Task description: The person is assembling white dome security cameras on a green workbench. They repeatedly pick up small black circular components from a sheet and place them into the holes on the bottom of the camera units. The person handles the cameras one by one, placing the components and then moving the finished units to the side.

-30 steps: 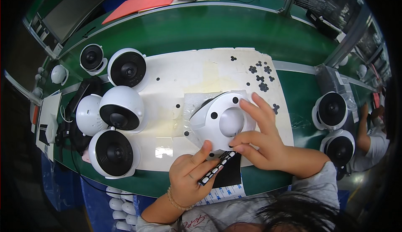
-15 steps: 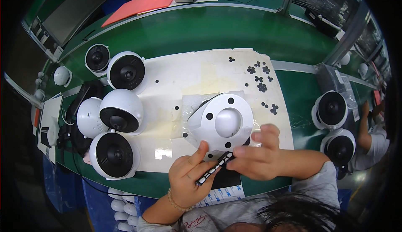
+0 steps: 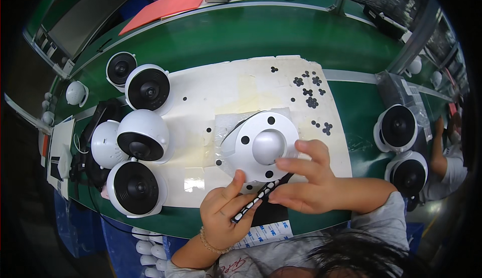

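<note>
On the mat in front of me a white dome camera (image 3: 281,132) rests with its ring-shaped base facing up. Black round pads (image 3: 245,140) sit on that ring. My left hand (image 3: 221,215) grips a narrow black strip with white oval cut-outs (image 3: 256,200), its thumb raised toward the base. Beside the strip's far end is my right hand (image 3: 311,182), fingers spread apart, with the tips close to the lower right of the ring. Whether a small pad clings to a right fingertip is not visible.
Several white cameras with black fronts (image 3: 136,186) stand at the left, and two (image 3: 397,127) at the right. Loose black pads (image 3: 312,102) lie on the worn white mat (image 3: 196,85). Printed backing paper (image 3: 266,234) lies at the front edge. Another person (image 3: 444,167) is at far right.
My right hand's fingers have spread wider, and a fingertip has shifted to the ring's lower right edge. The left hand keeps the strip nearly still. The view has shifted slightly.
</note>
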`<state>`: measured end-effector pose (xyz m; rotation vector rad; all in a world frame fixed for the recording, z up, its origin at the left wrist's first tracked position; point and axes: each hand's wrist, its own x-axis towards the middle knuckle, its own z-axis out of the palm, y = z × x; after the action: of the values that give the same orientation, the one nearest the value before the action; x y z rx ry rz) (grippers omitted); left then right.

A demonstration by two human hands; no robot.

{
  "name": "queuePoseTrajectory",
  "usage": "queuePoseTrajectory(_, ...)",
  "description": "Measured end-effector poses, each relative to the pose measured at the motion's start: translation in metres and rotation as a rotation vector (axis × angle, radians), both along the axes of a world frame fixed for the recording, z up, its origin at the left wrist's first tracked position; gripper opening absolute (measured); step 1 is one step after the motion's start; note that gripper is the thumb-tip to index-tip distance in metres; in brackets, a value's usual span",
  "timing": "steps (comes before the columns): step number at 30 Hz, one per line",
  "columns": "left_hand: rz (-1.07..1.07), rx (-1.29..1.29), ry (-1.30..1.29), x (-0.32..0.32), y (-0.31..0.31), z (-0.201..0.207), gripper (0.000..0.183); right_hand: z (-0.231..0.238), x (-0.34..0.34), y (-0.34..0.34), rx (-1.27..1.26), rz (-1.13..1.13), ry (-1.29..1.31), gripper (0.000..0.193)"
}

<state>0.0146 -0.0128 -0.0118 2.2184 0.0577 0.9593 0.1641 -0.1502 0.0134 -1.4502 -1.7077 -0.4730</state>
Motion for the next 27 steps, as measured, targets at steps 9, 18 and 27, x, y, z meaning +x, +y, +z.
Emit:
queuePoseTrajectory(9, -0.004, -0.017, 0.002, 0.003, -0.002, -0.001, 0.019, 0.008, 0.004, -0.007, -0.057, -0.080, 0.148, 0.013)
queuePoseTrajectory(18, 0.007, 0.006, 0.008, -0.001, 0.001, -0.003, 0.018, 0.012, 0.015, -0.009, -0.208, -0.070, 0.291, 0.007)
queuePoseTrajectory(27, 0.006, 0.019, -0.004, 0.000, 0.001, -0.002, 0.019, 0.014, 0.030, -0.013, -0.346, -0.087, 0.516, 0.010)
